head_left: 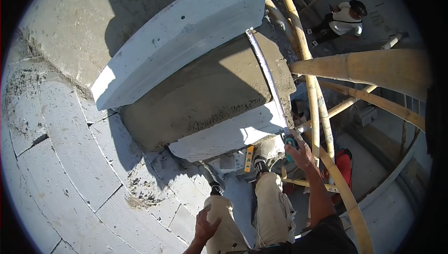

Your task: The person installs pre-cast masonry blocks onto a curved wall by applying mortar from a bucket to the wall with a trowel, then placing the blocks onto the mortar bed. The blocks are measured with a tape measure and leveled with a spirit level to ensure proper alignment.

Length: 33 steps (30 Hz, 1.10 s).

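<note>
My right hand (300, 152) is closed around the teal case of a tape measure (290, 147). Its pale blade (267, 74) stretches across a bed of wet grey mortar (200, 90) to the near end of a long curved white block (186, 30). A second white block (228, 135) borders the mortar on my side, partly in shadow, and the blade crosses its right end. Over my left knee, my left hand (206, 226) hangs with loosely bent fingers and nothing visible in it.
Bamboo poles (354, 66) criss-cross on the right beside a drop. Down there a person (344, 19) in a white top stands. A yellow spirit level (249, 158) lies by my foot. Grey block paving (79, 146) covers the left; a red object (343, 170) sits behind poles.
</note>
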Motion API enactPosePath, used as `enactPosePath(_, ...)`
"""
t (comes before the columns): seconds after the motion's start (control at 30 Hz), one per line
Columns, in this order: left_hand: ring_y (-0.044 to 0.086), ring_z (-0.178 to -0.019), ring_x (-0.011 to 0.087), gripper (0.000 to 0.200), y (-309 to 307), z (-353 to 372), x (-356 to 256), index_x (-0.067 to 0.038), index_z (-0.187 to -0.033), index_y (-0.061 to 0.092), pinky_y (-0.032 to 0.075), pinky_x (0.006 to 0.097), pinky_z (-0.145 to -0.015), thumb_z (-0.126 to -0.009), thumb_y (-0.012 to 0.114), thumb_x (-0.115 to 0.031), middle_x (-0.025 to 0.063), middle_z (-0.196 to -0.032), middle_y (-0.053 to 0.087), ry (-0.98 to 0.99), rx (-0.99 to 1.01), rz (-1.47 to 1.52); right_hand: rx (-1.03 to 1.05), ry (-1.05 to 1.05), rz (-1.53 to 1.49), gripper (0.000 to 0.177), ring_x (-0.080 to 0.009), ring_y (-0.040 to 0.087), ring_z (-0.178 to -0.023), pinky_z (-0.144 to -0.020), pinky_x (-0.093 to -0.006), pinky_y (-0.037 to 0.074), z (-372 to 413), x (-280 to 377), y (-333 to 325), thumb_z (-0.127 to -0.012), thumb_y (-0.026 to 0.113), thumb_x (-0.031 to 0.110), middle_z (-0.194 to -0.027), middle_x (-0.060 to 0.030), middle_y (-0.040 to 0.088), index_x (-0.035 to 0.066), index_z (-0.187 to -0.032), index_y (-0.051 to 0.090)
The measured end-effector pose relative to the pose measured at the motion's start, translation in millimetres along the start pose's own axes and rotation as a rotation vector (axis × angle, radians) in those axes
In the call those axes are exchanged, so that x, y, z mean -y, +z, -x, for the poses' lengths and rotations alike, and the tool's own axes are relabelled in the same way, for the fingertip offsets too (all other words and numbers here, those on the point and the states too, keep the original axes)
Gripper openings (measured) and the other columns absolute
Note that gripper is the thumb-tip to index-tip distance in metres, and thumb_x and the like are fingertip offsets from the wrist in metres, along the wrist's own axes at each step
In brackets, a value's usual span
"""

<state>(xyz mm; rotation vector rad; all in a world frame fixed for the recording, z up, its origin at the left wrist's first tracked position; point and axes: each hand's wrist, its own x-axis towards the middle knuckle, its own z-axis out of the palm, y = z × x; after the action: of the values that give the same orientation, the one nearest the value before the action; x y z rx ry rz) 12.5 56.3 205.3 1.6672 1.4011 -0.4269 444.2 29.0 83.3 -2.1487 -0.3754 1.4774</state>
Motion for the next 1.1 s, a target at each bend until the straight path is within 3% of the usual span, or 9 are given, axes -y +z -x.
enactPosePath(0.17,0.052,-0.119,0.0408,0.072,27.5,30.3,37.9,-0.001,-0.134,0.049,0.042,0.0490,-0.102,-0.080,0.076,-0.041,0.0241,-0.125,0.058,-0.189,0.095,-0.070,0.019,0.024,0.002,0.064,-0.0265,0.059,-0.104,-0.092,-0.0383,0.046,7.9,11.8,-0.6,-0.084,0.065,0.040,-0.115,-0.0149,0.063,0.004,-0.135,0.052)
enactPosePath(0.27,0.052,-0.122,0.0389,0.075,39.4,26.3,51.5,-0.002,-0.136,0.049,0.043,0.0465,-0.104,-0.081,0.074,-0.046,0.0221,-0.130,0.056,-0.238,0.142,-0.033,-0.016,0.036,0.016,0.057,-0.0160,0.058,-0.085,-0.079,-0.0314,0.049,18.9,3.8,9.1,-0.086,0.066,0.025,-0.096,-0.0072,0.063,0.005,-0.137,0.050)
enactPosePath(0.3,0.052,-0.122,0.0389,0.074,41.0,21.2,51.6,-0.003,-0.136,0.049,0.043,0.0464,-0.104,-0.082,0.075,-0.046,0.0224,-0.130,0.056,-0.225,0.135,-0.012,-0.021,-0.133,-0.172,0.058,-0.0170,0.056,-0.086,-0.080,-0.0326,0.048,28.9,12.1,17.4,-0.085,0.066,0.020,-0.099,-0.0070,0.060,0.003,-0.137,0.047)
enactPosePath(0.43,0.053,-0.122,0.0389,0.072,28.9,-4.5,45.2,0.002,-0.135,0.049,0.042,0.0453,-0.105,-0.083,0.075,-0.041,0.0245,-0.129,0.057,-0.136,0.103,0.186,0.011,-0.324,-0.020,0.063,-0.0188,0.056,-0.093,-0.088,-0.0341,0.047,61.6,8.0,56.6,-0.079,0.071,0.012,-0.104,-0.0086,0.060,0.002,-0.137,0.045)
enactPosePath(0.63,0.058,-0.120,0.0288,0.067,-13.5,-60.3,27.9,0.002,-0.138,0.048,0.045,0.0383,-0.102,-0.089,0.073,-0.037,0.0207,-0.128,0.059,-0.116,0.003,0.679,0.356,-0.174,0.042,0.069,-0.0245,0.057,-0.111,-0.097,-0.0374,0.045,109.5,29.9,157.9,-0.081,0.076,0.024,-0.117,-0.0140,0.060,0.003,-0.138,0.043)
enactPosePath(0.73,0.058,-0.119,0.0265,0.064,-41.2,-94.2,32.1,0.001,-0.140,0.046,0.045,0.0373,-0.102,-0.093,0.068,-0.035,0.0192,-0.127,0.060,-0.121,-0.071,0.883,0.444,-0.126,0.158,0.070,-0.0243,0.057,-0.111,-0.097,-0.0372,0.045,118.5,52.2,209.5,-0.082,0.076,0.029,-0.118,-0.0148,0.059,0.004,-0.138,0.043)
enactPosePath(0.93,0.061,-0.106,0.0198,0.047,-76.4,-152.7,78.2,-0.002,-0.134,0.054,0.048,0.0315,-0.090,-0.096,0.063,-0.030,0.0148,-0.116,0.065,-0.051,-0.257,0.946,0.519,-0.242,-0.021,0.068,-0.0232,0.055,-0.110,-0.098,-0.0364,0.043,94.6,54.6,305.1,-0.083,0.074,0.030,-0.117,-0.0152,0.059,0.006,-0.138,0.043)
enactPosePath(1.03,0.061,-0.097,0.0156,0.042,-85.0,-161.1,94.7,-0.002,-0.129,0.058,0.048,0.0296,-0.084,-0.096,0.062,-0.027,0.0112,-0.110,0.066,-0.122,-0.257,1.024,0.548,-0.071,-0.094,0.068,-0.0234,0.055,-0.111,-0.098,-0.0361,0.043,80.6,59.8,335.6,-0.083,0.074,0.030,-0.118,-0.0154,0.057,0.006,-0.139,0.043)
enactPosePath(1.1,0.059,-0.104,0.0151,0.041,-81.9,-163.5,105.4,0.000,-0.129,0.057,0.046,0.0289,-0.091,-0.097,0.061,-0.026,0.0103,-0.113,0.065,-0.129,-0.255,1.063,0.494,-0.107,-0.090,0.068,-0.0236,0.055,-0.109,-0.097,-0.0359,0.043,71.7,58.1,354.4,-0.083,0.074,0.030,-0.117,-0.0148,0.057,0.006,-0.139,0.043)
